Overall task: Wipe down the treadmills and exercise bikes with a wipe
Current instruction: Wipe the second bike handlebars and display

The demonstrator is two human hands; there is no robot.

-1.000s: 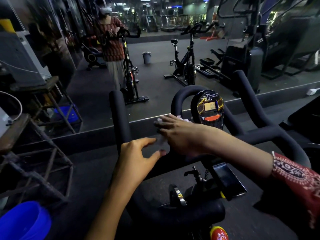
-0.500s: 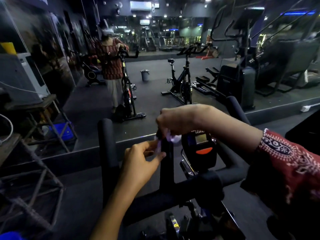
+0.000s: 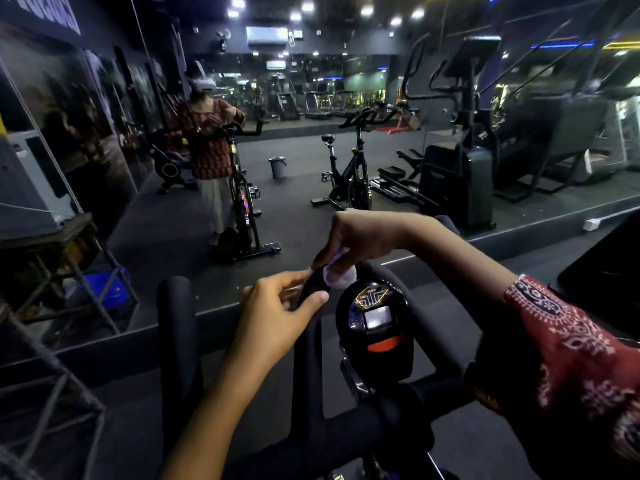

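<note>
A black exercise bike handlebar (image 3: 310, 368) fills the lower middle, with a small console (image 3: 375, 327) showing a lit screen and an orange button. My right hand (image 3: 360, 237) reaches in from the right and pinches a white wipe (image 3: 339, 275) against the top of the centre handlebar loop, just above the console. My left hand (image 3: 277, 317) comes from below with curled fingers, thumb and fingers touching the same loop and the wipe's left edge. The left handlebar horn (image 3: 176, 327) stands upright, untouched.
A wall mirror ahead reflects a person at a bike (image 3: 242, 202), another exercise bike (image 3: 349, 174), an elliptical (image 3: 453, 168) and treadmills far back. A metal-frame stand (image 3: 52, 265) with a blue crate (image 3: 104, 289) sits left. A dark machine edge (image 3: 609, 265) is at right.
The view tilted up. My right hand lifted with the wipe from the crossbar left of the console to the top of the centre loop. My left hand followed up to it.
</note>
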